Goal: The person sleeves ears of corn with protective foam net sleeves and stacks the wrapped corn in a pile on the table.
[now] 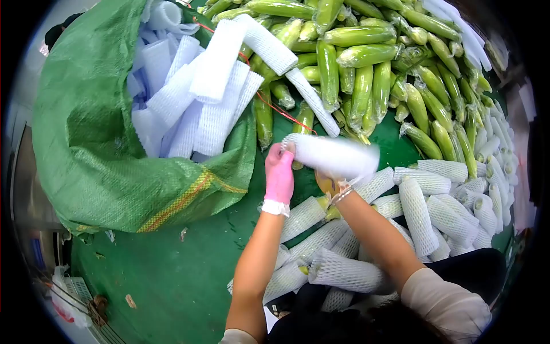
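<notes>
My left hand (279,175), in a pink glove, pinches the left end of a white foam net sleeve (338,156). The sleeve is blurred and lies nearly level above the green surface. Under its right part is my right hand (329,182), partly hidden by the sleeve and smeared, with a bracelet at the wrist; its fingers cannot be made out. Just beyond, plastic-wrapped corn cobs (362,94) are heaped up. Sleeved cobs (415,215) lie around and below my right forearm.
A green woven sack (97,143) at the left stands open, full of flat foam sleeves (215,63). A red string (281,109) trails from it across the green surface (172,275). At the lower left are a white bag (63,295) and a basket (78,288).
</notes>
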Action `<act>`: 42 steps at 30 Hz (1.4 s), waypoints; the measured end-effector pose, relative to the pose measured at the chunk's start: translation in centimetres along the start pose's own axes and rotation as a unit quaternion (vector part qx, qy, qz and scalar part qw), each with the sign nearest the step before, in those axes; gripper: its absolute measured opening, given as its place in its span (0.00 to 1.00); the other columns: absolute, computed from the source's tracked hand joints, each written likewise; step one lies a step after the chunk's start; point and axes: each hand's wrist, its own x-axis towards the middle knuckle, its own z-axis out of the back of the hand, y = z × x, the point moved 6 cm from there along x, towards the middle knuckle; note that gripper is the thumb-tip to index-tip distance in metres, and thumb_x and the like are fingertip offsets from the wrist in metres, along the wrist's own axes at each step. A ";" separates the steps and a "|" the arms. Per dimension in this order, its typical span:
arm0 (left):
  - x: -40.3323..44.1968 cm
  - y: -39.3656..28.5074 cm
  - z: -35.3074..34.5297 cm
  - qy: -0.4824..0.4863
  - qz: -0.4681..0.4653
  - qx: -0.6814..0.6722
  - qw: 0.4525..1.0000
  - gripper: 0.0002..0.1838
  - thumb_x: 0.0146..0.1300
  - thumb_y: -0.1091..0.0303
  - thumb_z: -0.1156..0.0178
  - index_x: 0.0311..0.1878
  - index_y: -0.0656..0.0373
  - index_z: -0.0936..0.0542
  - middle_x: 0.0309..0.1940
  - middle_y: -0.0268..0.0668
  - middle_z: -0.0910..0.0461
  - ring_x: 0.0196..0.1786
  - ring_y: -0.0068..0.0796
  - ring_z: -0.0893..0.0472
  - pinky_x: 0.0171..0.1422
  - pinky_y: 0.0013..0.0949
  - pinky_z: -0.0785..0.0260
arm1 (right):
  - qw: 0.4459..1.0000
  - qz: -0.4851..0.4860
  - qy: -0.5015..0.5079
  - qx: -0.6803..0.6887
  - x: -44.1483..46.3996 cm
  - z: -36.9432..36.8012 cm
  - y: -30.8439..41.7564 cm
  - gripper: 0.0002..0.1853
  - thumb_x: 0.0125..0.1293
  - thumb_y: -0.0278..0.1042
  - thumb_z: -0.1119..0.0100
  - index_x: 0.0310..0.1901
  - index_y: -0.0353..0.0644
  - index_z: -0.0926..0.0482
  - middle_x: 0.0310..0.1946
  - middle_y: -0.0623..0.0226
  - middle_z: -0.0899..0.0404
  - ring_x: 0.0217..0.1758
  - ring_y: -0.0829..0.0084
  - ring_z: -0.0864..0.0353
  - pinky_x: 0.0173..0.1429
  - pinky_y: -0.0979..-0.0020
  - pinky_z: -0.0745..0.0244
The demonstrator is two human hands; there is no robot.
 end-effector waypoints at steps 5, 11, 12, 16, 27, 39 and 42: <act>7.5 5.3 3.2 -0.078 -0.105 0.166 0.977 0.12 0.62 0.65 0.43 0.41 0.63 0.31 0.36 0.38 0.24 0.36 0.29 0.24 0.41 0.33 0.30 | 0.965 -0.131 -0.121 0.190 0.8 0.9 -1.2 0.21 0.60 0.39 0.36 0.48 0.36 0.29 0.39 0.62 0.21 0.38 0.67 0.21 0.41 0.68 0.25; 5.1 10.3 4.3 0.083 0.260 0.123 0.954 0.17 0.65 0.55 0.44 0.43 0.62 0.23 0.37 0.37 0.19 0.39 0.28 0.21 0.45 0.32 0.29 | 0.983 0.016 -0.086 -0.164 -0.6 2.3 -1.4 0.16 0.65 0.37 0.41 0.44 0.32 0.27 0.39 0.62 0.20 0.39 0.75 0.24 0.43 0.74 0.28; 3.5 9.8 3.7 0.121 0.284 0.095 0.946 0.17 0.66 0.56 0.46 0.47 0.61 0.25 0.41 0.37 0.21 0.43 0.29 0.23 0.49 0.32 0.32 | 0.984 0.023 -0.062 -0.165 -1.3 1.7 -0.3 0.15 0.65 0.37 0.41 0.43 0.32 0.27 0.38 0.62 0.20 0.40 0.75 0.24 0.43 0.74 0.28; -4.5 6.5 -0.2 0.225 0.062 0.210 0.949 0.22 0.69 0.56 0.55 0.61 0.57 0.33 0.59 0.35 0.30 0.61 0.32 0.31 0.67 0.35 0.41 | 0.950 -0.016 0.042 -0.310 -7.9 -3.8 9.5 0.14 0.64 0.35 0.40 0.45 0.34 0.27 0.39 0.63 0.20 0.41 0.76 0.23 0.45 0.74 0.28; -2.7 3.5 2.6 -0.093 0.203 -0.077 0.972 0.12 0.65 0.66 0.47 0.43 0.63 0.20 0.37 0.39 0.18 0.37 0.27 0.19 0.40 0.32 0.27 | 0.968 -0.115 -0.004 -0.223 4.2 1.8 -2.6 0.11 0.57 0.36 0.44 0.23 0.39 0.23 0.21 0.67 0.21 0.21 0.69 0.24 0.27 0.66 0.31; -6.4 -2.4 -1.5 0.012 0.117 -0.178 0.977 0.35 0.59 0.60 0.38 0.66 0.63 0.39 0.57 0.42 0.29 0.60 0.29 0.30 0.65 0.31 0.39 | 0.753 -0.135 0.402 -0.503 -8.9 -1.2 5.5 0.12 0.61 0.37 0.46 0.36 0.35 0.23 0.26 0.59 0.23 0.28 0.69 0.21 0.31 0.70 0.27; -10.6 -7.4 -4.2 0.189 0.140 -0.121 0.965 0.50 0.49 0.56 0.32 0.70 0.65 0.49 0.62 0.41 0.34 0.63 0.32 0.32 0.68 0.34 0.42 | 0.693 0.067 0.556 -0.455 -13.1 -6.5 9.8 0.10 0.61 0.36 0.46 0.36 0.37 0.24 0.25 0.61 0.23 0.27 0.71 0.22 0.29 0.69 0.28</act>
